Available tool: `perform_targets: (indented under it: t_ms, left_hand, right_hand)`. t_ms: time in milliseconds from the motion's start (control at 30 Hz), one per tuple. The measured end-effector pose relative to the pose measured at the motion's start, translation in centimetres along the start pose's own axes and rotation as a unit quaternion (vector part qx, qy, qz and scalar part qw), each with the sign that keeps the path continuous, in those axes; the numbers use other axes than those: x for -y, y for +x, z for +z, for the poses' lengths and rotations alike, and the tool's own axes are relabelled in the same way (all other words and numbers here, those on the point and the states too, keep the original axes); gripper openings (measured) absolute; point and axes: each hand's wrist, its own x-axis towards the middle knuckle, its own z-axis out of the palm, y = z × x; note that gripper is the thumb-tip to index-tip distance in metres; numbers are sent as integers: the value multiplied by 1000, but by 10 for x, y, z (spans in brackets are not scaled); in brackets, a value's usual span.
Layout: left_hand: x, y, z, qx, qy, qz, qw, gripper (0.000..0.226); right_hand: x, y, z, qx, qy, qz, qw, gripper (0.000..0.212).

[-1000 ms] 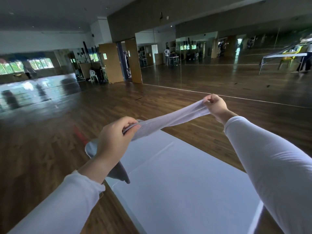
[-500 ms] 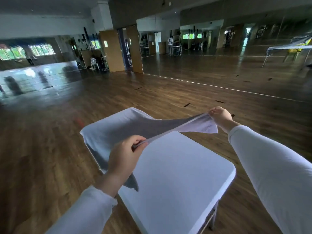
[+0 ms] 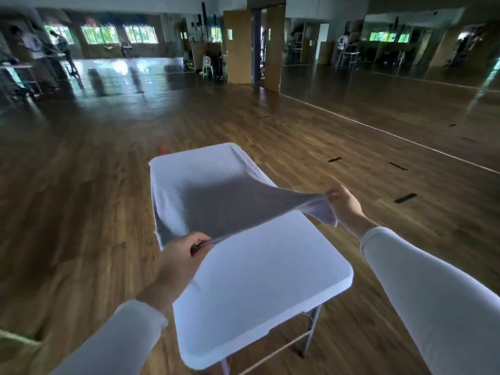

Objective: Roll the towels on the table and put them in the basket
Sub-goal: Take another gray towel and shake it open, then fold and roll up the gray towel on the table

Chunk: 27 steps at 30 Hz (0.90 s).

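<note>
The towel [image 3: 216, 196], stretched taut in mid-air a second ago, is now coming down over the far end of the table [image 3: 270, 288]. Its far edge is lying on the tabletop and its near edge is still hanging lifted. The left hand [image 3: 181, 258] is pinching the near-left corner, and the right hand [image 3: 345, 205] is gripping the near-right corner. Judging by this, the person is laying it flat and rolling is not yet started. The basket isn't showing. A pale strip [image 3: 16, 339] at the bottom-left edge may be its rim, but it's too blurred to tell. The towel is covering the table's far end.
</note>
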Motion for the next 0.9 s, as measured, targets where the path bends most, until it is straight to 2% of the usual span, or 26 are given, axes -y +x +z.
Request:
perform_targets:
  t_ms: [233, 367, 633, 800, 900]
  left_hand:
    - [-20, -48, 36, -3, 27, -99, 995, 5]
    - [-29, -76, 55, 29, 42, -138, 989, 5]
    - [-9, -126, 106, 117, 82, -192, 971, 19]
    - [9, -153, 125, 148, 93, -213, 961, 23]
    - [19, -167, 131, 175, 117, -214, 954, 31]
  right_hand:
    - [-68, -5, -14, 93, -62, -70, 991, 13]
    - [-104, -21, -14, 125, -101, -96, 982, 14]
    - [-178, -61, 4, 211, -153, -37, 965, 11]
    - [-202, -81, 18, 278, -215, -34, 936, 16]
    - [-212, -89, 23, 319, -223, -1, 921, 17]
